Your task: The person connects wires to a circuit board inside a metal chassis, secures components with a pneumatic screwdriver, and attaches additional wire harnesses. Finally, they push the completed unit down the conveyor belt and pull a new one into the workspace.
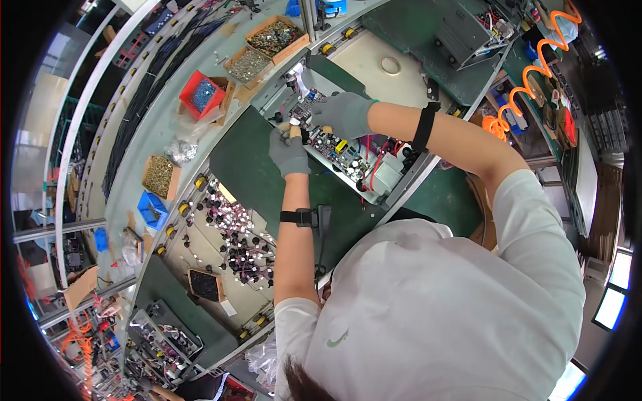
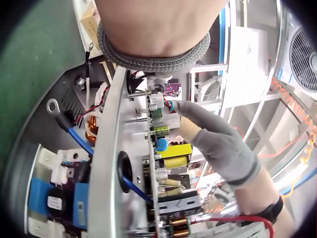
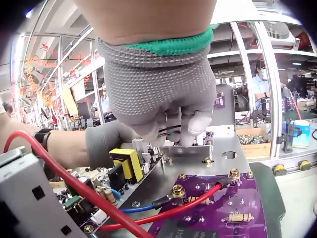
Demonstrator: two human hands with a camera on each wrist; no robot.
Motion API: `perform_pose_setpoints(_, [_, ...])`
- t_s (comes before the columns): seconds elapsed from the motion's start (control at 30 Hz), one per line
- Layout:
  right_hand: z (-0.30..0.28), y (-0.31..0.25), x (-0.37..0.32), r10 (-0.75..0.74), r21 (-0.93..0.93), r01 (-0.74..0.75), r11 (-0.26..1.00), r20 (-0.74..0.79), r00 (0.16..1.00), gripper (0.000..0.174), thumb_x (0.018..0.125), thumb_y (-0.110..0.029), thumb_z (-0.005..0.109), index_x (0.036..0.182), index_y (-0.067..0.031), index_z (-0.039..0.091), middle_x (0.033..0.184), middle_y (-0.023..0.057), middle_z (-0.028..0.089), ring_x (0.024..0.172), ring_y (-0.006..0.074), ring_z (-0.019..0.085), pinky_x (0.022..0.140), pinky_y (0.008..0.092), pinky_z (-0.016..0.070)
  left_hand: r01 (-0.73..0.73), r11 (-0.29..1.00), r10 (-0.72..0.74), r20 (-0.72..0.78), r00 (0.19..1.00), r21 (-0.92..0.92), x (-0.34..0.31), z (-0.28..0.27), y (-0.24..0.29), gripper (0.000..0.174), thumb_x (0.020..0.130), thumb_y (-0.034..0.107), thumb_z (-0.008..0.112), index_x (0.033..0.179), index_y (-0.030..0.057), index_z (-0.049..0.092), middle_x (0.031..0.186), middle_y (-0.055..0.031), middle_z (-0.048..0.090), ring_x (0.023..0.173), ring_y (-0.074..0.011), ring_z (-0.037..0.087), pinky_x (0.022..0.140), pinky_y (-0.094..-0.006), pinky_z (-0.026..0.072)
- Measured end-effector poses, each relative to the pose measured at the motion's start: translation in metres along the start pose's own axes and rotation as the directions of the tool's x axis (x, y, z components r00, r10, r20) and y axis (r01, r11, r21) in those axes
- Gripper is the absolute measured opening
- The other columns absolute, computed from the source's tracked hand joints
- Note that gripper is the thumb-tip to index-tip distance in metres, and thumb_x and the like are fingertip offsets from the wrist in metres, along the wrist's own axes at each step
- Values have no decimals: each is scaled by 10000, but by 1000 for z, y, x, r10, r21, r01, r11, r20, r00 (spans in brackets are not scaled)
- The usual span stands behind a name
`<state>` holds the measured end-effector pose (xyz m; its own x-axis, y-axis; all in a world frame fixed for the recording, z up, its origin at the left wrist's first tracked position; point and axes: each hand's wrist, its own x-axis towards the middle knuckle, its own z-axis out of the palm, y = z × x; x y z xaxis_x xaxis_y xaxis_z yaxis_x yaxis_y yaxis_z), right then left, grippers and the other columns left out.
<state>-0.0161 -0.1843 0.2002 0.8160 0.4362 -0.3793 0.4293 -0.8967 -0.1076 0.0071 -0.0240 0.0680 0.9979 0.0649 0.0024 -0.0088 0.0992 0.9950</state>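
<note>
White shirt (image 1: 435, 307) nearest; beyond, 1 metal chassis (image 3: 195, 167) lies on the tabletop (image 1: 244, 157). 1 gloved left hand (image 1: 289, 152) and 1 right hand (image 1: 344, 115) reach into it, whether gripping I cannot tell. Left of the chassis: 1 red bin (image 1: 189, 90).

Here's matt knit cloth on the gloves (image 3: 158, 91), rough with tiny dots; then smooth, softly gleaming metal on the chassis (image 2: 107, 163)! Glossy finish on the purple circuit board (image 3: 223, 201), shiny brassy metal in its screws (image 3: 234, 173), sleek plastic sheathing the red cable (image 3: 85, 193), a matt tabletop (image 1: 234, 157).
</note>
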Motion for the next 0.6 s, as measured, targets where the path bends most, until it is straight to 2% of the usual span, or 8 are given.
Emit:
perform_pose_setpoints(0.07, [4,1,-3,-36,-3,37,999,36,999,473,772,-173,582,1236,-147,494,1271,56,450,1093,276,519,866,389,464,-248,909,185,210,960,334,0,-1,7,204,800,75,650,984,18,584,879,-74,635,762,-139,595,684,-258,470])
perform_pose_setpoints(0.1, [10,2,-5,-42,24,41,999,18,999,494,794,-196,552,1278,-153,459,1318,66,409,1114,280,508,876,405,456,-248,908,181,217,959,338,0,-1,15,204,800,75,650,984,18,584,879,-74,635,762,-139,595,684,-258,470])
perform_pose_setpoints(0.17, [14,4,-13,-45,60,45,997,1,999,516,817,-219,522,1320,-159,424,1365,76,368,1135,285,497,887,421,448,-466,562,338,325,883,683,-2,-2,29,196,793,106,631,981,60,599,915,-91,644,780,-216,621,706,-307,481])
perform_pose_setpoints(0.23, [10,5,-23,-88,155,86,984,5,996,560,850,-263,492,1377,-153,336,1436,96,276,1192,304,450,921,428,432,-463,555,317,338,886,691,1,-3,31,190,797,120,619,981,74,602,926,-101,640,801,-252,618,716,-330,481])
perform_pose_setpoints(0.33, [12,9,-29,-109,170,95,981,79,991,592,849,-274,491,1392,-136,301,1456,111,240,1214,311,428,940,435,418,-435,575,297,318,900,693,4,-2,23,181,801,128,609,978,91,603,931,-110,636,828,-290,616,724,-356,480])
perform_pose_setpoints(0.43, [9,5,-41,-35,179,15,984,111,993,573,849,-279,532,1378,-177,336,1464,64,231,1100,297,490,903,413,441,-417,603,299,292,908,680,5,3,19,169,800,121,609,967,94,600,918,-107,637,829,-295,615,720,-362,478])
perform_pose_setpoints(0.57, [5,10,-57,-19,117,3,993,134,991,576,849,-307,546,1371,-173,345,1445,65,283,1103,293,488,908,414,436,-415,580,281,305,910,702,2,6,29,152,798,112,601,948,96,588,911,-103,635,831,-303,610,707,-368,476])
perform_pose_setpoints(0.6, [11,15,-66,24,177,-24,984,1,1000,570,845,-322,554,1360,-173,359,1421,71,323,1105,289,490,910,413,434,-412,579,275,306,911,703,1,6,32,152,798,112,601,948,96,588,911,-103,635,831,-303,610,707,-368,476])
